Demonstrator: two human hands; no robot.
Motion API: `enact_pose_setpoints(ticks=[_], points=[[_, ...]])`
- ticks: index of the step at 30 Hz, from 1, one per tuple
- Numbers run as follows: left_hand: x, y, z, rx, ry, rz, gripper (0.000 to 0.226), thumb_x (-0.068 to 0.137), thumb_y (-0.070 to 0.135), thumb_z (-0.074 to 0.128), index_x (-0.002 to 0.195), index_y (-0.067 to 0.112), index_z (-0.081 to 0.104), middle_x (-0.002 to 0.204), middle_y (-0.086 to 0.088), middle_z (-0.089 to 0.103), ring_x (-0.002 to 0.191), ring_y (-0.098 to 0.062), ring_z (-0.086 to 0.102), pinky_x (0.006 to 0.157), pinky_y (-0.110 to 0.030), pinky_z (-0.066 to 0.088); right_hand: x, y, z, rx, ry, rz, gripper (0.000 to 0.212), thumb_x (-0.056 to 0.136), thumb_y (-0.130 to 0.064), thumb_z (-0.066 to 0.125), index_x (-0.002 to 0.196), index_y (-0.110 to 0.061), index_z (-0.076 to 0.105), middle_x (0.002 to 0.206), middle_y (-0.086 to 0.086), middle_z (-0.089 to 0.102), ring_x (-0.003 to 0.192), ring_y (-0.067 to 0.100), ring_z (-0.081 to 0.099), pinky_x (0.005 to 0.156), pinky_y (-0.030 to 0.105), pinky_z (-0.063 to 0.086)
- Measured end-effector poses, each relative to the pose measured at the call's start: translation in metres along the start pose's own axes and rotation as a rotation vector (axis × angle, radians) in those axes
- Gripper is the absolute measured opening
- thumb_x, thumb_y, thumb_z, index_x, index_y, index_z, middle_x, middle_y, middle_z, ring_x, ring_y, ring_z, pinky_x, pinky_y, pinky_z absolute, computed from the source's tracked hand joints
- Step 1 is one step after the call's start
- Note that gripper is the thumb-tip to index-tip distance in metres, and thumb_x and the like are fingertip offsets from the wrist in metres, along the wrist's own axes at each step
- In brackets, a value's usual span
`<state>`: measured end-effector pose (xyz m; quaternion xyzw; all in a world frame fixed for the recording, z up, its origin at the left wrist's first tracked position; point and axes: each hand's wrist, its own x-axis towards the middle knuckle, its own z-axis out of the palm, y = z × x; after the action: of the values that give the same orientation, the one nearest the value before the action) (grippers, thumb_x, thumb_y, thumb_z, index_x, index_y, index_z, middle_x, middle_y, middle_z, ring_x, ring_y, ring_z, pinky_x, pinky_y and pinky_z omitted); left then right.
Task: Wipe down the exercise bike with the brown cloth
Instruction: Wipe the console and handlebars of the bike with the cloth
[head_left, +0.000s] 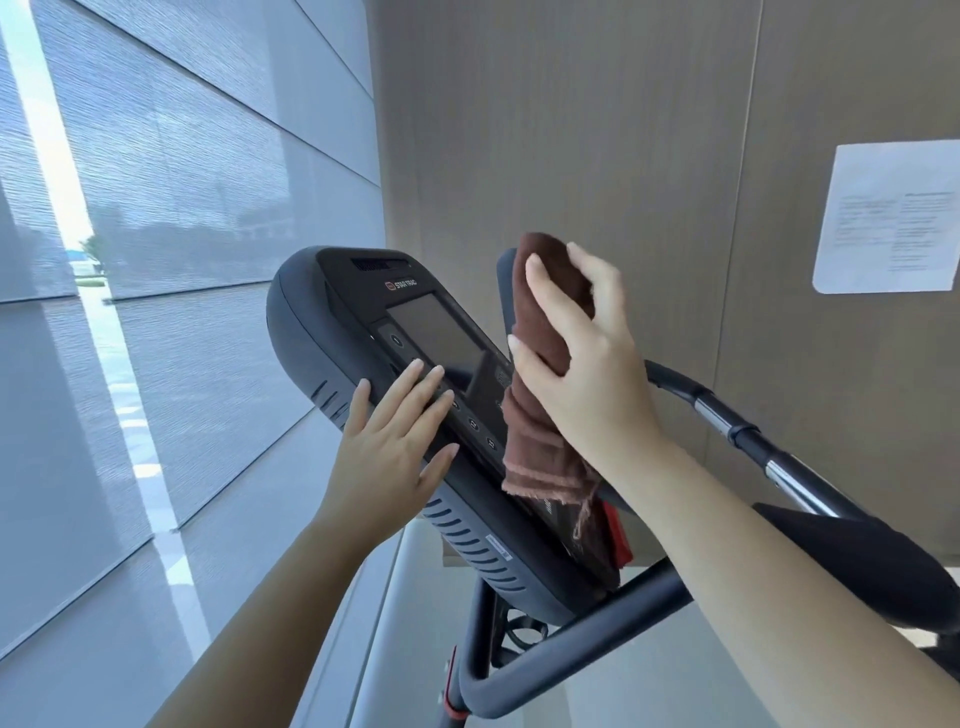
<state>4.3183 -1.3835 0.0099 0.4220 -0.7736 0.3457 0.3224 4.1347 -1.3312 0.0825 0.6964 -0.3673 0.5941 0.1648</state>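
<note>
My right grip (587, 364) clutches the brown cloth (540, 431) against the exercise bike (322, 312) console's right edge; my left grip (395, 441), laid flat, steadies the keypad (470, 421), where pressure could trigger buttons.

The left grip (387, 447) lies on the console's (436, 338) left part. The cloth (535, 441) lies on its right edge, under the right grip (582, 353). Right of the console runs the handlebar (748, 436); behind it hangs a paper (888, 218).
</note>
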Motion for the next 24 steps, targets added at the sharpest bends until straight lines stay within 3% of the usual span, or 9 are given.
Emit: enact_pose_setpoints(ticks=[4,8,10,13,15,19,22,24], points=[[0.001,0.008,-0.010,0.016,0.030,0.023,0.046,0.090,0.034,0.039,0.123,0.008,0.055,0.138,-0.011,0.047,0.131,-0.029,0.037,0.101,-0.054,0.029,-0.040,0.019,-0.028,-0.025,-0.167,-0.044,0.054,0.077,-0.002,0.068,0.128,-0.010,0.051,0.135,0.015,0.041,0.125,0.021,0.043,0.104,0.010,0.028],[0.004,0.023,-0.028,-0.035,0.138,0.067,0.043,0.091,0.030,0.041,0.126,0.008,0.052,0.141,-0.011,0.043,0.134,-0.026,0.029,0.104,-0.048,0.020,-0.086,0.030,-0.056,-0.263,-0.322,-0.245,0.057,0.066,0.001,0.076,0.119,-0.014,0.061,0.127,0.014,0.053,0.114,0.027,0.053,0.093,0.033,0.047],[0.007,0.030,-0.039,-0.050,0.199,0.097,0.041,0.092,0.028,0.042,0.126,0.008,0.051,0.141,-0.012,0.043,0.134,-0.026,0.029,0.104,-0.049,0.021,-0.080,0.030,-0.055,-0.222,-0.306,-0.220,0.053,0.067,-0.002,0.076,0.117,-0.014,0.062,0.125,0.013,0.054,0.111,0.024,0.054,0.094,0.030,0.046],[0.017,0.035,-0.053,-0.042,0.259,0.132,0.039,0.091,0.026,0.045,0.126,0.009,0.049,0.141,-0.013,0.042,0.134,-0.025,0.030,0.103,-0.050,0.023,-0.048,0.024,-0.039,0.025,-0.179,-0.014,0.049,0.073,-0.003,0.074,0.119,-0.012,0.060,0.123,0.005,0.051,0.113,0.005,0.046,0.099,0.007,0.031],[0.023,0.037,-0.057,-0.048,0.242,0.140,0.040,0.091,0.027,0.045,0.126,0.009,0.050,0.141,-0.012,0.042,0.134,-0.024,0.030,0.105,-0.049,0.021,-0.037,0.023,-0.030,0.067,-0.122,0.038,0.050,0.074,-0.003,0.072,0.122,-0.012,0.057,0.121,0.000,0.047,0.112,-0.001,0.042,0.097,0.002,0.027],[0.026,0.045,-0.050,-0.098,0.157,0.118,0.044,0.091,0.031,0.043,0.127,0.009,0.051,0.142,-0.010,0.040,0.135,-0.023,0.028,0.107,-0.045,0.017,-0.059,0.032,-0.049,0.078,-0.259,0.014,0.048,0.077,-0.008,0.070,0.122,-0.017,0.058,0.126,0.003,0.050,0.116,0.003,0.046,0.100,0.010,0.033],[0.026,0.050,-0.044,-0.161,0.116,0.090,0.046,0.091,0.033,0.041,0.130,0.009,0.049,0.143,-0.010,0.039,0.135,-0.023,0.028,0.108,-0.044,0.016,-0.078,0.038,-0.066,-0.078,-0.314,-0.114,0.045,0.074,-0.010,0.069,0.118,-0.019,0.062,0.126,0.006,0.053,0.115,0.015,0.053,0.097,0.023,0.042],[0.027,0.051,-0.042,-0.173,0.111,0.078,0.045,0.091,0.032,0.041,0.129,0.009,0.050,0.143,-0.010,0.039,0.135,-0.024,0.030,0.106,-0.047,0.019,-0.075,0.035,-0.063,-0.010,-0.264,-0.038,0.047,0.075,-0.008,0.073,0.119,-0.018,0.060,0.125,0.006,0.054,0.117,0.007,0.050,0.100,0.017,0.038]])
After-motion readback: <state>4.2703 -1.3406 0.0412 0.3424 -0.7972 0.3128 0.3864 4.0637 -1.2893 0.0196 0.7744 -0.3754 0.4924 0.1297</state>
